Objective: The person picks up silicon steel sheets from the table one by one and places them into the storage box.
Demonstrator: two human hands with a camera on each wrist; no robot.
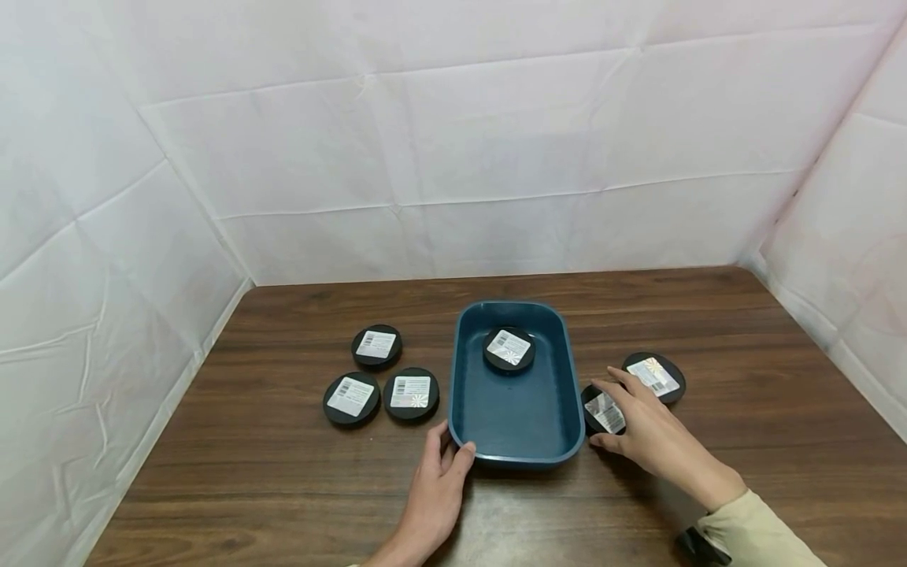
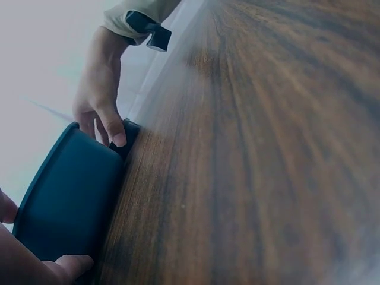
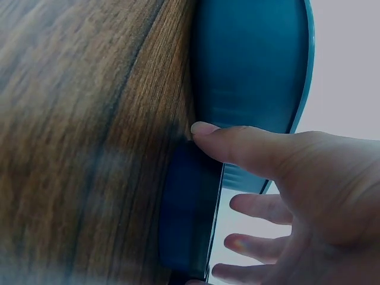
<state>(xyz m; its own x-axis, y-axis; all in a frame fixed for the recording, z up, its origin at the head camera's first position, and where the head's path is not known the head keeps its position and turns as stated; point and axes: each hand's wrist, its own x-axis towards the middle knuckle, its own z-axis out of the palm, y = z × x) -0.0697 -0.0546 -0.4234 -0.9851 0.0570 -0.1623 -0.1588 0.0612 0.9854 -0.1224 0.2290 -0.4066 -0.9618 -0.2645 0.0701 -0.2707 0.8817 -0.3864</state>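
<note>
A dark blue rectangular tray (image 1: 515,429) stands on the wooden table, with one flat black round container (image 1: 509,349) bearing a white barcode label inside it. My left hand (image 1: 434,496) grips the tray's near left corner, thumb on the front wall and fingers along the left side. To the right of the tray, my right hand (image 1: 655,441) pinches another black round container (image 1: 605,413) across its rim, thumb at the near edge and index finger at the far one. That container lies close against the tray's right wall. The right palm hides part of it.
Just beyond the right hand lies a labelled black container (image 1: 655,376). Left of the tray are three more: a back one (image 1: 376,346), a front left one (image 1: 351,399) and one nearer the tray (image 1: 411,394). White sheeting (image 1: 453,157) hangs behind and beside the table (image 1: 248,472).
</note>
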